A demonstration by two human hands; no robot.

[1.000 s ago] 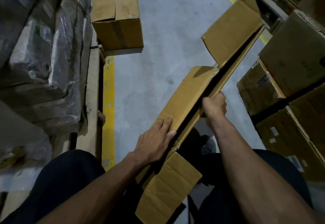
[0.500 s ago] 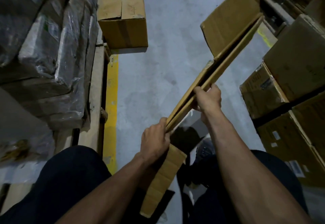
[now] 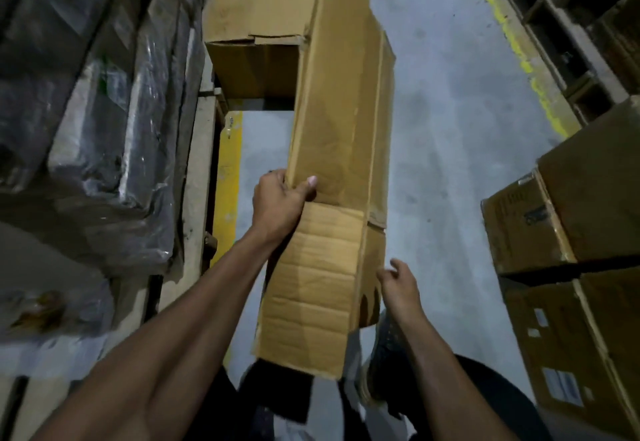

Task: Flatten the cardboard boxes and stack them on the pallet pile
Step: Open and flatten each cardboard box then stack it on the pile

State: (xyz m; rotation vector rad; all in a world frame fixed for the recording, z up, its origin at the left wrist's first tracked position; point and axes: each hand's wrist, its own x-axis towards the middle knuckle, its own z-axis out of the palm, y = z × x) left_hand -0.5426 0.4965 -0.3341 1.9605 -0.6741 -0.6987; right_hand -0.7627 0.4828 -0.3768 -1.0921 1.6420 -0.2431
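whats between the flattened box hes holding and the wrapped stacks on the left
In the head view, a yellow floor line and a wooden pallet edge lie between the flattened box and the wrapped stacks.

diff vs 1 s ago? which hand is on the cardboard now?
The flattened box swung from slanting right to pointing straight ahead, broad face up. The right hand let go and hangs open beside it; the left hand went from pressing flat to gripping its left edge. The intact box on the floor stayed put.

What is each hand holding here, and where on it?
The left hand grips the flattened cardboard box by its left edge, thumb on the face. The right hand is open beside its lower flap, holding nothing.
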